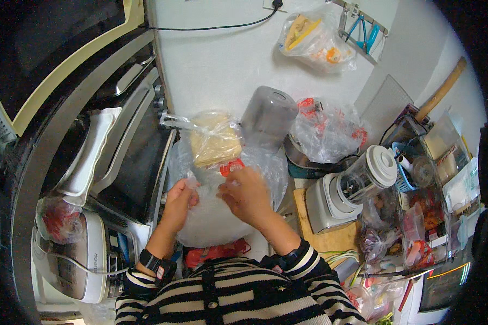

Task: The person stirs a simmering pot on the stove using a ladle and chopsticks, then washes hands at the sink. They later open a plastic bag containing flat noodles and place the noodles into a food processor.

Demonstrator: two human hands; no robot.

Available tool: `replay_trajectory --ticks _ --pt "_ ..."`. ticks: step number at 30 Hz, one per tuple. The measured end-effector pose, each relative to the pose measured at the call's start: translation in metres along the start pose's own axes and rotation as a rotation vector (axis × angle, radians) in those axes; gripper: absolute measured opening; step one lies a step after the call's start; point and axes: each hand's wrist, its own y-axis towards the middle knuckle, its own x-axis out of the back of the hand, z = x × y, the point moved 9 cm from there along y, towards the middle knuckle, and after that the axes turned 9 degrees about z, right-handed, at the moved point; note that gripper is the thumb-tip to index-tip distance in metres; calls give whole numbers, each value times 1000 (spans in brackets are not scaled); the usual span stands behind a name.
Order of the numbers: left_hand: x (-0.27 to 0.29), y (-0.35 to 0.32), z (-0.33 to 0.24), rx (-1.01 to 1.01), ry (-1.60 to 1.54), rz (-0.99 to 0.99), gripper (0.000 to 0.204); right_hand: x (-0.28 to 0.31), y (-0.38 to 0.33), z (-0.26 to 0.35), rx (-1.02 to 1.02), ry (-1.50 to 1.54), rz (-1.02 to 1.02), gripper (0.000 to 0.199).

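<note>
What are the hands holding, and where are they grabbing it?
Both hands, left and right, grip a clear plastic bag by its crinkled upper part, just below the pale food bagged inside.

The scene is viewed from a single head-worn fisheye camera, aimed steeply down from close above a cluttered counter. The wall is seen at top; straight edges are bent near the rim.

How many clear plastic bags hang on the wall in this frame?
1: a clear bag with yellowish contents hangs high on the wall, beside the blue-handled tools. Other bags lie on the counter; more may be hidden.
</note>
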Motion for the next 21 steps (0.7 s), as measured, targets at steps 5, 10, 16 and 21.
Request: replay_trajectory --ticks 5,10,16,21 --pt "-30 -1 -1 -11 -135 243 38 10 9 34 275 30 -64 17" --pt "-63 -24 -20 70 235 518 45 -7 12 17 319 296 23 16" --pt "-53 -6 -23 68 76 150 22 -41 17 -20 -17 737 227 15" --pt "-44 -5 -3 198 -39 97 23 -48 3 -49 -333 789 268 14"
